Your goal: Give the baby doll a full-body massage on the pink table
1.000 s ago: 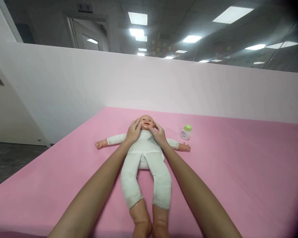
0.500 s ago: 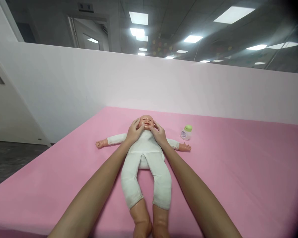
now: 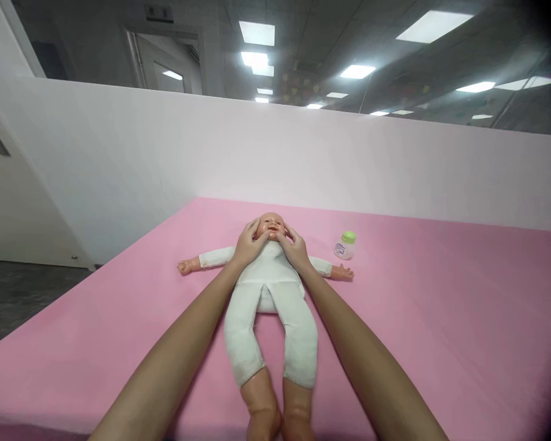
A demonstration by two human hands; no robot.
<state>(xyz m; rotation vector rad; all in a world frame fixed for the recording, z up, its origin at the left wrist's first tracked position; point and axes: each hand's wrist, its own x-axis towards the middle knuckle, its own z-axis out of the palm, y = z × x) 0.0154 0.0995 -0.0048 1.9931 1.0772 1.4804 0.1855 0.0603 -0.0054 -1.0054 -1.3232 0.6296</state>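
Pink bed (image 3: 441, 318): large pink-covered surface, white partition along far edge.
Doll (image 3: 269, 288): white-suited, on back, mid-bed, head toward far edge, arms spread, bare feet at near edge.
Left hand (image 3: 250, 245): grip open, cupped on doll's left cheek, thumb near mouth.
Right hand (image 3: 294, 248): grip open, on other cheek.
Bottle (image 3: 344, 245): small, green cap, upright, unopened, beside doll's hand, apart from both hands.
Progress, judged: face handling under way; torso, limbs untouched.

Your way is open over the pink bed (image 3: 441, 318) both sides of the doll (image 3: 269, 294). Only obstacles: small bottle (image 3: 344, 245) just beyond the doll's outstretched arm on your right, white wall (image 3: 303, 159) closing the far edge.
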